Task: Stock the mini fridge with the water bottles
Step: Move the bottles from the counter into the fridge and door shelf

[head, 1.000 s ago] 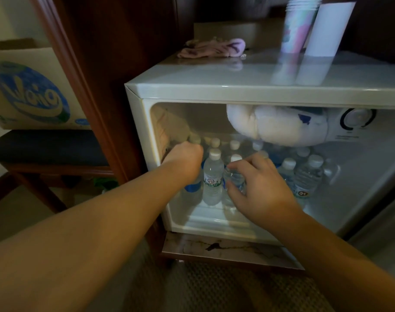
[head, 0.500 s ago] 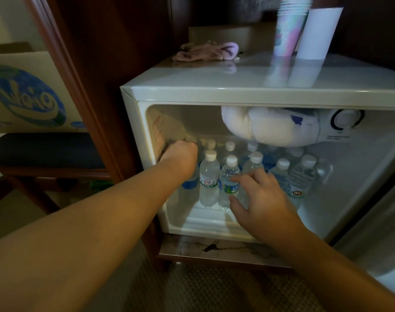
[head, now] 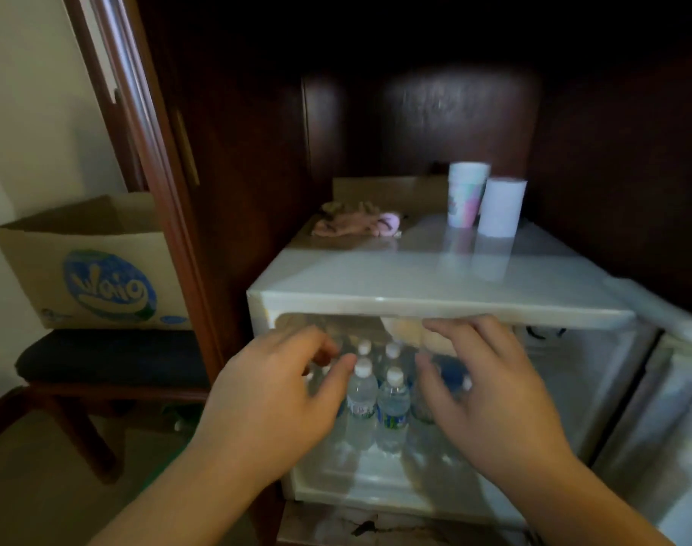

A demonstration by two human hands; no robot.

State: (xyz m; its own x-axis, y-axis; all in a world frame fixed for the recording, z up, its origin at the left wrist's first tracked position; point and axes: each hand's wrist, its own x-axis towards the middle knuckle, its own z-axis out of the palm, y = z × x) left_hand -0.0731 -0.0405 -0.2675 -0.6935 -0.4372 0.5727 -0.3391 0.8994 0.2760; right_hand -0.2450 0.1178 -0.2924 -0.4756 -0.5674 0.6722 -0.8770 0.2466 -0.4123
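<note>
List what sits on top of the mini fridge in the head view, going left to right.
Pink cloth → stack of patterned paper cups → white roll, which partly overlaps the cups' right edge. All three rest toward the back of the mini fridge top.

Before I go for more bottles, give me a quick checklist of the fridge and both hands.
1. Fridge door open: ok.
2. Water bottles upright inside: ok for the front pair; those behind the hands cannot tell.
3. Left hand free, fingers loose: ok.
4. Right hand free, nothing held: ok.
5. Room left inside for more: cannot tell, hands hide the sides.
6. Cardboard box holds more bottles: cannot tell.
</note>
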